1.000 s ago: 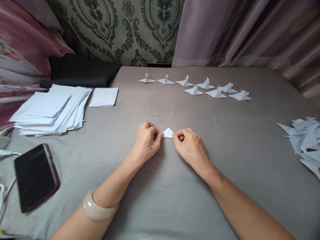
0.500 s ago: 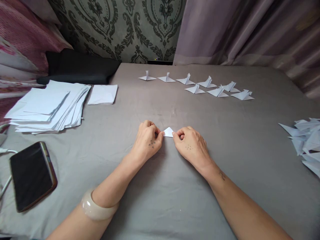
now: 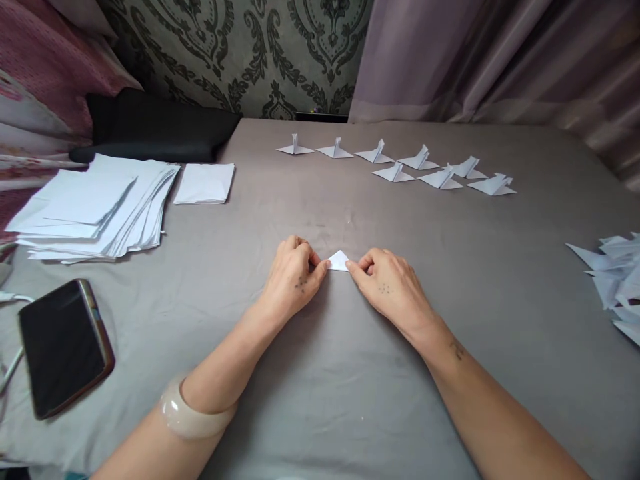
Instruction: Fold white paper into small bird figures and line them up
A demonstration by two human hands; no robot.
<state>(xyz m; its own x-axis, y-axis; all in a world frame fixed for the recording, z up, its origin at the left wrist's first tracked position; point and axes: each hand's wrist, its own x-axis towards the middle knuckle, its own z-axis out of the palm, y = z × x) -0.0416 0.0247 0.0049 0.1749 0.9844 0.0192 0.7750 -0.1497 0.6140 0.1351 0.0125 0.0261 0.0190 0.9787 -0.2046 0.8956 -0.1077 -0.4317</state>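
Observation:
Between my hands a small folded piece of white paper (image 3: 339,260) shows as a triangle with its point away from me, low over the grey cloth. My left hand (image 3: 295,273) pinches its left corner between thumb and fingers. The right corner is pinched by my right hand (image 3: 390,283), whose fingers curl under the thumb. Parts of both corners are hidden by the fingertips. Farther back, several folded paper birds (image 3: 395,173) stand in two uneven rows.
At the left lie a large pile of white paper sheets (image 3: 90,207), a small stack of square paper (image 3: 205,183) and a dark phone (image 3: 65,350) with a white cable. A heap of folded paper pieces (image 3: 615,273) sits at the right edge. Black cloth (image 3: 160,127) lies at the back left.
My hands keep hold of the paper's two corners; my right hand sits slightly farther right, and more of the triangle shows. The whole view has shifted a little.

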